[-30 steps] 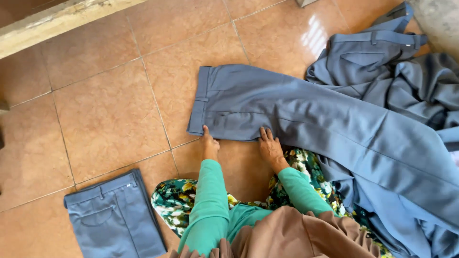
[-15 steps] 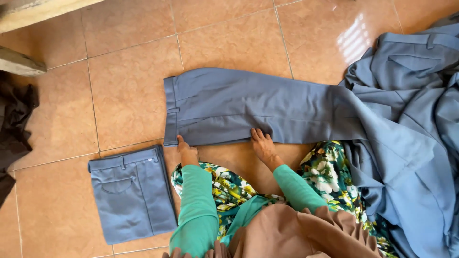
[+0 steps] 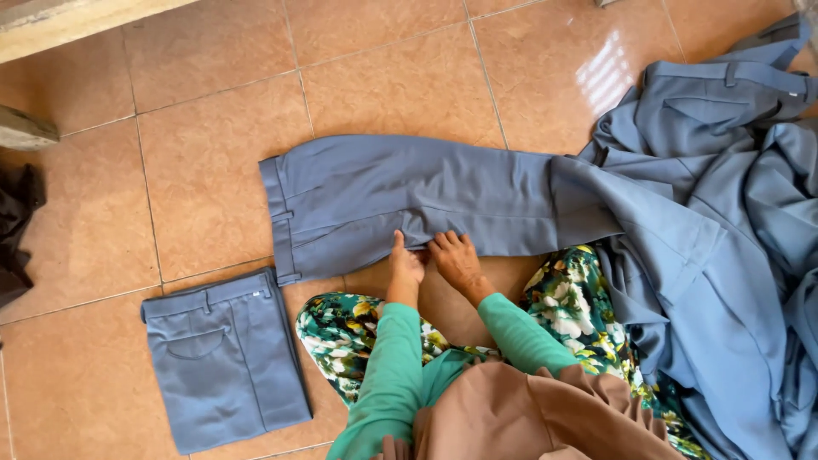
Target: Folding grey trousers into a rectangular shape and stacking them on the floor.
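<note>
While both hands press together on the near edge of the grey-blue trousers [image 3: 400,200], neither is clenched: left hand [image 3: 406,268] lies flat, fingers extended on the cloth; right hand [image 3: 457,260] also flat, fingertips on the same seam, nothing gripped. Trousers lie spread lengthwise on the tiled floor [image 3: 213,153], waistband to the left, legs running right under the pile of grey-blue garments [image 3: 724,221]. Progress, judged: one folded pair [image 3: 223,358] lies done just left of the person's knee; this pair only flattened, not yet folded; pile looks untouched. Trouser hems hidden under pile. Dark cloth [image 3: 17,230] at left edge cut off, unidentifiable.
</note>
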